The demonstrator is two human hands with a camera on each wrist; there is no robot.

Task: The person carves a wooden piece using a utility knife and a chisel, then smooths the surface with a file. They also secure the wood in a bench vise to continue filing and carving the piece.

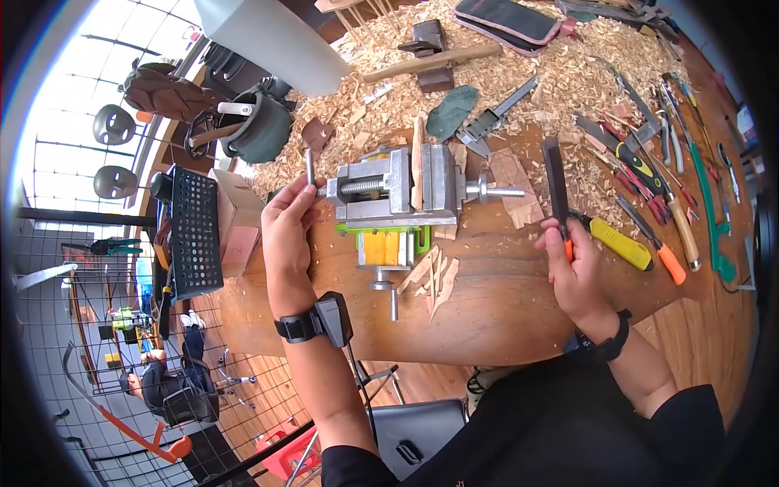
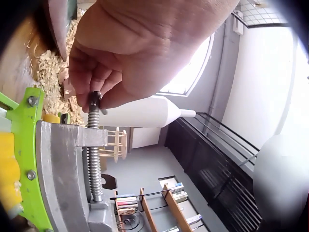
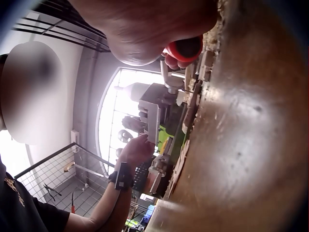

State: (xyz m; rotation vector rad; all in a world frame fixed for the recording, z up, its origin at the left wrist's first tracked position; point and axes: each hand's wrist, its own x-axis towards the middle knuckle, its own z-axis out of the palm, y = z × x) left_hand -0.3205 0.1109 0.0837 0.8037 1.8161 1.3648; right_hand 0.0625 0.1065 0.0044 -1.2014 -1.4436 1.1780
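Observation:
A grey metal bench vise (image 1: 373, 215) stands on the table with a slim piece of wood (image 1: 418, 166) upright between its jaws. My left hand (image 1: 286, 223) pinches the end of the vise's screw, where the crank handle (image 1: 309, 166) sticks up past the fingers. Close up in the left wrist view, the fingertips wrap the head of the threaded screw (image 2: 94, 159). On the right, my right hand (image 1: 578, 276) grips a dark flat file (image 1: 554, 174) by its orange handle (image 1: 569, 249), the blade pointing away from me. The palm hides part of that handle.
Wood shavings (image 1: 365, 101) cover the back of the table. Wood slivers (image 1: 438, 280) lie before the vise. A yellow-handled tool (image 1: 621, 243), an orange-handled tool (image 1: 670, 264) and pliers lie at the right; calipers (image 1: 487, 122) lie behind. A black perforated basket (image 1: 196, 235) stands left.

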